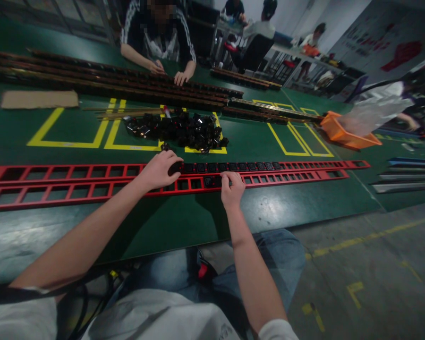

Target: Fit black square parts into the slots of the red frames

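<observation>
Two long red slotted frames (131, 178) lie side by side across the green table in front of me. Black square parts (233, 166) fill a run of slots in the rear frame. My left hand (159, 171) is closed at the rear frame, thumb and fingers around a dark part (177, 166) at the left end of that run. On the front frame, my right hand (233, 188) is pinched at a black square part (217, 181), its fingertips partly hiding it. Another black part (208, 181) sits just left of that one. Behind the frames lies a heap of black parts (194, 130).
Long dark strips (127, 84) lie across the table's far side, where a person (159, 38) sits with both hands near them. A cardboard piece (38, 99) is at left. An orange bin (350, 134) with plastic stands at right, near metallic strips (411, 174).
</observation>
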A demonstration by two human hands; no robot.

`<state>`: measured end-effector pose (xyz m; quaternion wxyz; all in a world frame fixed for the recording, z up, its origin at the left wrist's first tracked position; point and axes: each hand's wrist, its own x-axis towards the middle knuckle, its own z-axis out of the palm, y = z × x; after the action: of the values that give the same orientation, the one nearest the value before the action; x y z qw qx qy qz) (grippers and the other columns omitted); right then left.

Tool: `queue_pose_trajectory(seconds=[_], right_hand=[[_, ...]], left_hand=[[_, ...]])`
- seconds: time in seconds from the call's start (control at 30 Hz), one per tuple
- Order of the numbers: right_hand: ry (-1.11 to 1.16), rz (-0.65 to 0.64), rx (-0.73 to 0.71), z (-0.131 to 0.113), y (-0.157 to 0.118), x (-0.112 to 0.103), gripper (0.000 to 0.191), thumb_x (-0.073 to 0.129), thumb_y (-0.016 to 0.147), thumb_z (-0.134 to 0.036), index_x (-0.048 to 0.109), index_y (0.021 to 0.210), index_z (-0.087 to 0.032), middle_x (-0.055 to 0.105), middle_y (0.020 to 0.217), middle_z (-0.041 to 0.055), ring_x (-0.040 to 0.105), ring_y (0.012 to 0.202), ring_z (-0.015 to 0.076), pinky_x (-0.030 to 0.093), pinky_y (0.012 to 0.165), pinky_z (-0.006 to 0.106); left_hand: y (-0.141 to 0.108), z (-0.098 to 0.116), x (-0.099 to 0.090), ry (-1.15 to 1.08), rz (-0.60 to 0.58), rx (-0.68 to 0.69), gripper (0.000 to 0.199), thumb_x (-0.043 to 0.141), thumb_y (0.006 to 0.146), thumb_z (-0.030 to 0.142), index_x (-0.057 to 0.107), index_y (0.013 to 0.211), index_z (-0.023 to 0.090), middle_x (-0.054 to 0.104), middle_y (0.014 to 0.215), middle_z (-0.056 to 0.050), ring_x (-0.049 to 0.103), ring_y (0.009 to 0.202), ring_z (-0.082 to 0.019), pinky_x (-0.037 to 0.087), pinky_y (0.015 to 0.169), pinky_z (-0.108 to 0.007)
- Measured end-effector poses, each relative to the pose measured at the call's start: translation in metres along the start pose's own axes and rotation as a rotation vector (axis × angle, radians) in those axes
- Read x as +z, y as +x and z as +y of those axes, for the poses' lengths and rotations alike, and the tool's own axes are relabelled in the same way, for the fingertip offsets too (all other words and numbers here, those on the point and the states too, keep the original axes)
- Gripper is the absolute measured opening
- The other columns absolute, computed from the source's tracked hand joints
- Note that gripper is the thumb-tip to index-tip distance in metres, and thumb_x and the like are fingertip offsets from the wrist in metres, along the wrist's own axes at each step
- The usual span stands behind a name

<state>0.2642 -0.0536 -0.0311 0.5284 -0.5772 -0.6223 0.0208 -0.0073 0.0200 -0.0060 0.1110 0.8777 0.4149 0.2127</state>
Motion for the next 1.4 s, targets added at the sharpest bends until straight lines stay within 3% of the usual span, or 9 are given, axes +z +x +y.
queue_pose_trajectory(seconds=[0.47, 0.73, 1.4], right_hand=[[-0.002, 0.001, -0.003, 0.002, 0.000, 0.001, 0.025, 0.049, 0.093, -0.023, 0.068, 0.078, -0.021, 0.074, 0.080, 0.0055, 0.065, 0.080, 0.0212, 0.051, 0.077, 0.037], [-0.007, -0.003, 0.005, 0.001, 0.000, 0.000, 0.025, 0.049, 0.093, -0.023, 0.069, 0.078, -0.021, 0.074, 0.082, 0.0056, 0.065, 0.080, 0.0210, 0.051, 0.078, 0.036], [-0.015, -0.012, 0.007, 0.000, 0.000, 0.000, 0.025, 0.049, 0.093, -0.023, 0.068, 0.078, -0.021, 0.074, 0.081, 0.0056, 0.065, 0.081, 0.0214, 0.052, 0.080, 0.037]], left_hand=[[0.000, 0.004, -0.001, 0.091, -0.028, -0.009, 0.044, 0.056, 0.088, 0.040, 0.067, 0.125, 0.020, 0.058, 0.114, -0.012, 0.053, 0.107, -0.030, 0.046, 0.095, -0.047], [-0.001, 0.005, -0.003, 0.059, 0.016, -0.040, 0.034, 0.047, 0.091, 0.028, 0.069, 0.115, 0.018, 0.061, 0.110, -0.012, 0.052, 0.104, -0.029, 0.045, 0.095, -0.047], [0.002, -0.014, -0.002, 0.015, -0.105, -0.077, 0.035, 0.062, 0.090, 0.039, 0.072, 0.120, 0.023, 0.059, 0.104, -0.009, 0.053, 0.101, -0.027, 0.043, 0.086, -0.042]])
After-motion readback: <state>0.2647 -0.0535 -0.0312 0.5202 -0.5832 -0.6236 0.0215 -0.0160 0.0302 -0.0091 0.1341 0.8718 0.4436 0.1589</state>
